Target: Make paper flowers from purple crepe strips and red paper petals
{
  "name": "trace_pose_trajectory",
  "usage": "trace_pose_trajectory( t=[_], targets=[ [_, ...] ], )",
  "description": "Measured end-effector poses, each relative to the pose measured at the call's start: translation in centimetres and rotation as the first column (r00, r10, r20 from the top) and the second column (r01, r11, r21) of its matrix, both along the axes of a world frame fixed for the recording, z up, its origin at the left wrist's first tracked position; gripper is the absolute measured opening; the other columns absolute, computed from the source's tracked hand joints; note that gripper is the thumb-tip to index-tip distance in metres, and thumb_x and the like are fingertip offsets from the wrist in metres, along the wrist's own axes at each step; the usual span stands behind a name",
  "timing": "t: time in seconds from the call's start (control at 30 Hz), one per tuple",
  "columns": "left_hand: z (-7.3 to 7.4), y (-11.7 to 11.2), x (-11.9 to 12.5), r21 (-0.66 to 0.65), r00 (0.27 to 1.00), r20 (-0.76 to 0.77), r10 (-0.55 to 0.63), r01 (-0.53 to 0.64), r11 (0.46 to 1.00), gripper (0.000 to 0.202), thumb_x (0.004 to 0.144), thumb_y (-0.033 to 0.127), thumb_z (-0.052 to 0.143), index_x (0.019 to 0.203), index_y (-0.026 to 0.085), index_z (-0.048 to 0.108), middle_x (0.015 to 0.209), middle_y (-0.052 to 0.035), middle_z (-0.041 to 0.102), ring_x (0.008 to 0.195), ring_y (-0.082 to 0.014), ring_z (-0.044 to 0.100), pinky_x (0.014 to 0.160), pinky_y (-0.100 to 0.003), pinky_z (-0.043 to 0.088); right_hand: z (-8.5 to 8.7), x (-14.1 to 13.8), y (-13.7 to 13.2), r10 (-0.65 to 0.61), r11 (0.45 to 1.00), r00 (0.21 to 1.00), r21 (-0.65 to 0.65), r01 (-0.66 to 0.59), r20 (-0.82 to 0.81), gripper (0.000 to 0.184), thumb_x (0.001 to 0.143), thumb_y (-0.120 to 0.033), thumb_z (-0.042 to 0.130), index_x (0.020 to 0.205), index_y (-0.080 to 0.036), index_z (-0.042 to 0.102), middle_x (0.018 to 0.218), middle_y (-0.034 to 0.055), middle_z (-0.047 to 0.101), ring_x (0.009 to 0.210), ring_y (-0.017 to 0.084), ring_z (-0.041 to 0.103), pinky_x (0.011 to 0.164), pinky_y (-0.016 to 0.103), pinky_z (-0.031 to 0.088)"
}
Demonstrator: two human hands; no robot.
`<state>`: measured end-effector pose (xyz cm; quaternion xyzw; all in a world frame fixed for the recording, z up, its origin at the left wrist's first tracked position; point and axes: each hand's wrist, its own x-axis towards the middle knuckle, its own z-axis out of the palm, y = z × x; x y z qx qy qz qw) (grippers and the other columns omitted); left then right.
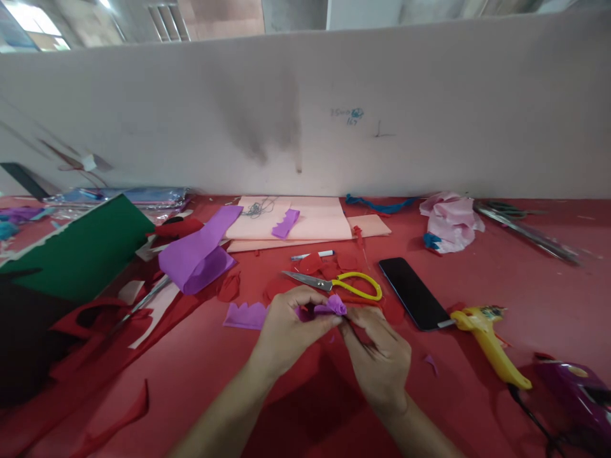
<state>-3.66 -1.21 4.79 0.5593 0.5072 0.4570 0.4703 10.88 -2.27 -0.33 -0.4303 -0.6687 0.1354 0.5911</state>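
Between both hands is a purple paper strip point(337, 305), rolled into a small rosette at its right end. My left hand point(292, 327) pinches the strip between thumb and fingers. At the rosette's base, the fingertips of my right hand point(379, 356) are closed on it from the right. Another purple strip with a scalloped edge point(242, 315) lies on the table, its right end hidden behind my left hand. Just beyond my hands are scissors with yellow handles point(356, 286), resting over red paper pieces point(311, 263).
A black phone point(413, 294) and a yellow glue gun point(494, 346) lie to the right. On the left are a purple paper roll point(193, 261), a green sheet point(90, 248) and red scraps. Peach sheets point(315, 216) lie at the back, before a white partition point(305, 114).
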Motion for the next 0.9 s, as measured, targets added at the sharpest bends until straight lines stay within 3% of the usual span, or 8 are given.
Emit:
trace_pose_trajectory(
  t=[0.1, 0.23, 0.37, 0.5, 0.6, 0.77, 0.9],
  targets=[
    [0.0, 0.0, 0.0, 0.079, 0.995, -0.095, 0.043, -0.036, 0.996, 0.004, 0.068, 0.015, 0.074, 0.069, 0.017, 0.071, 0.067, 0.0002, 0.067, 0.064, -0.0120, 0.058, 0.059, -0.021, 0.044, 0.0, 0.0, 0.0, -0.018, 1.000, 0.999, 0.016, 0.017, 0.042, 0.020, 0.079, -0.005, 0.067, 0.089, -0.022, 0.069, 0.077, 0.0016, 0.070, 0.069, 0.017, 0.060, 0.065, 0.032, 0.049],
    [0.1, 0.3, -0.4, 0.071, 0.999, -0.053, 0.005, -0.001, 0.997, 0.004, 0.069, 0.016, 0.074, 0.070, 0.017, 0.071, 0.068, 0.0003, 0.066, 0.064, -0.0114, 0.057, 0.059, -0.021, 0.044, 0.2, 0.2, 0.1, 0.026, 0.998, 0.997, 0.051, -0.030, 0.069, 0.026, 0.077, -0.005, 0.066, 0.096, -0.023, 0.068, 0.082, 0.0030, 0.072, 0.073, 0.019, 0.063, 0.071, 0.035, 0.048],
    [0.2, 0.6, -1.0, 0.037, 0.998, -0.008, -0.067, 0.067, 0.997, 0.005, 0.070, 0.020, 0.076, 0.072, 0.018, 0.071, 0.069, 0.0007, 0.065, 0.065, -0.0108, 0.056, 0.059, -0.020, 0.042, 0.1, 0.5, 0.2, 0.187, 0.969, 0.980, -0.149, -0.195, -0.065, 0.024, 0.082, -0.012, 0.063, 0.101, -0.025, 0.068, 0.093, 0.0027, 0.073, 0.085, 0.019, 0.067, 0.078, 0.034, 0.052],
    [0.2, 0.6, -1.0, 0.062, 0.996, -0.042, -0.077, 0.079, 0.995, 0.002, 0.074, 0.018, 0.072, 0.073, 0.019, 0.073, 0.070, 0.0008, 0.065, 0.065, -0.0103, 0.055, 0.059, -0.020, 0.041, -0.2, 0.6, 0.6, 0.187, 0.896, 0.939, -0.342, -0.283, -0.288, 0.014, 0.081, -0.020, 0.067, 0.092, -0.028, 0.071, 0.088, -0.0011, 0.074, 0.082, 0.016, 0.069, 0.078, 0.028, 0.054],
    [0.1, 0.4, -0.9, 0.083, 0.996, -0.062, -0.058, 0.063, 0.995, 0.004, 0.074, 0.017, 0.071, 0.073, 0.020, 0.073, 0.070, 0.0008, 0.065, 0.065, -0.0105, 0.056, 0.060, -0.021, 0.042, -0.1, 0.5, 0.9, 0.176, 0.861, 0.908, -0.388, -0.329, -0.379, 0.014, 0.079, -0.021, 0.070, 0.090, -0.029, 0.072, 0.088, -0.0015, 0.074, 0.084, 0.016, 0.068, 0.080, 0.028, 0.054],
    [0.3, 0.2, -0.8, 0.104, 0.996, -0.073, -0.046, 0.053, 0.993, 0.004, 0.071, 0.019, 0.075, 0.074, 0.021, 0.073, 0.071, 0.0008, 0.066, 0.066, -0.0110, 0.056, 0.062, -0.022, 0.043, 0.4, 0.4, 1.1, 0.271, 0.811, 0.879, -0.399, -0.429, -0.393, 0.014, 0.082, -0.021, 0.067, 0.093, -0.026, 0.073, 0.093, 0.0029, 0.071, 0.086, 0.018, 0.065, 0.082, 0.033, 0.052],
    [0.4, 0.2, -0.8, 0.097, 0.997, -0.055, -0.056, 0.061, 0.993, 0.007, 0.070, 0.024, 0.077, 0.070, 0.019, 0.072, 0.073, -0.0002, 0.065, 0.068, -0.0119, 0.057, 0.062, -0.022, 0.044, -0.1, 0.5, 1.2, 0.266, 0.803, 0.873, -0.407, -0.435, -0.409, 0.009, 0.081, -0.025, 0.067, 0.089, -0.023, 0.070, 0.087, 0.0036, 0.068, 0.084, 0.019, 0.063, 0.081, 0.036, 0.053]
  ],
)
